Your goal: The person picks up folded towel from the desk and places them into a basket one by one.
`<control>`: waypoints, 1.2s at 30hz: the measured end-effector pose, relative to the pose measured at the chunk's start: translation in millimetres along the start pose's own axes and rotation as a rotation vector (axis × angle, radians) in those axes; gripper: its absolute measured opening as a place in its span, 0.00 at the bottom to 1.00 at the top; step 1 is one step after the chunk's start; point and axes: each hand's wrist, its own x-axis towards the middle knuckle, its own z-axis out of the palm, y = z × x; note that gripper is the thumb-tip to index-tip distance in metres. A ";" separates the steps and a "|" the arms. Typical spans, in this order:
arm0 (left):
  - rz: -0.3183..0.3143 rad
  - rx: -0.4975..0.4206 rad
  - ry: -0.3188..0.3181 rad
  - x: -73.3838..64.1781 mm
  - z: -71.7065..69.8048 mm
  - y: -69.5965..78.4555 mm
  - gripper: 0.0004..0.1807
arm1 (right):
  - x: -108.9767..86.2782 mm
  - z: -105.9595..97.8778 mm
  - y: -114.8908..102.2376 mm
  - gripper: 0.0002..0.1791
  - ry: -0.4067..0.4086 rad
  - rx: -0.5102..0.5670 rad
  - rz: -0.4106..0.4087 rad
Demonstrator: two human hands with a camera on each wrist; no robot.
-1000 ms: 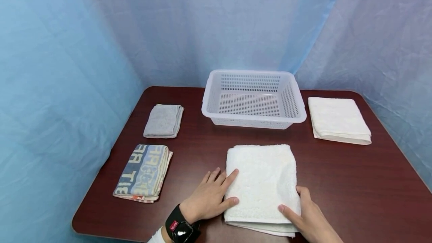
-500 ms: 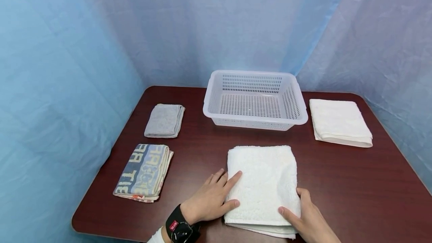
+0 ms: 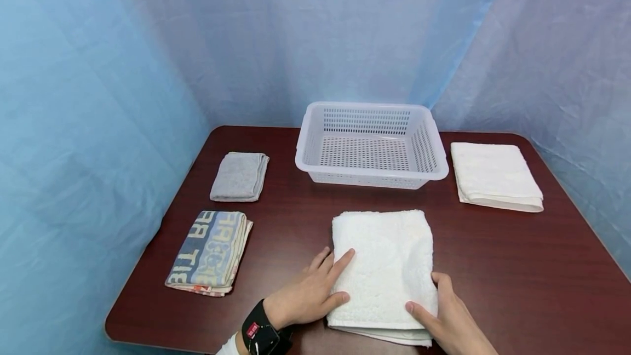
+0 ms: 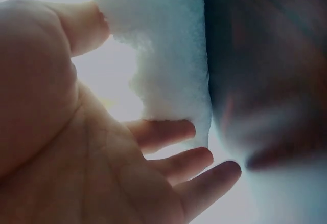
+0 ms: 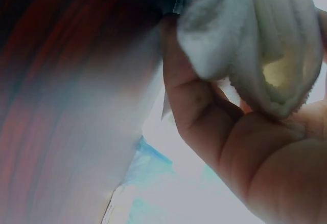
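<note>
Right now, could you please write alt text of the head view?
A left hand rests on a folded white towel and a right hand grips its right edge. A white basket and second white towel are beyond it on the dark table; a gray towel and patterned towel are at left.

This looks like a curtained-off booth: pale blue, sheer fabric curtains [image 3: 296, 32] hang close behind and beside a dark reddish-brown, wood-grained table with rounded corners [image 3: 503, 256]. The kind of building around it cannot be told.

Wht towel [image 3: 382, 273], gry cloth [image 3: 237, 177], 2-tone blu towel [image 3: 209, 250] w/ cream lettering
</note>
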 end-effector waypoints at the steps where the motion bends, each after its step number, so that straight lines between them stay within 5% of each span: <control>1: 0.009 -0.003 0.000 -0.1 0.1 0.2 0.40 | -0.2 0.2 0.0 0.42 0.007 -0.003 -0.006; 13: 0.092 -0.072 0.013 -0.9 2.2 2.3 0.42 | 0.2 3.6 0.8 0.40 0.056 -0.008 -0.068; 36: 0.192 -0.053 0.093 -1.6 4.9 2.9 0.45 | 1.3 5.9 3.7 0.39 0.086 0.032 -0.095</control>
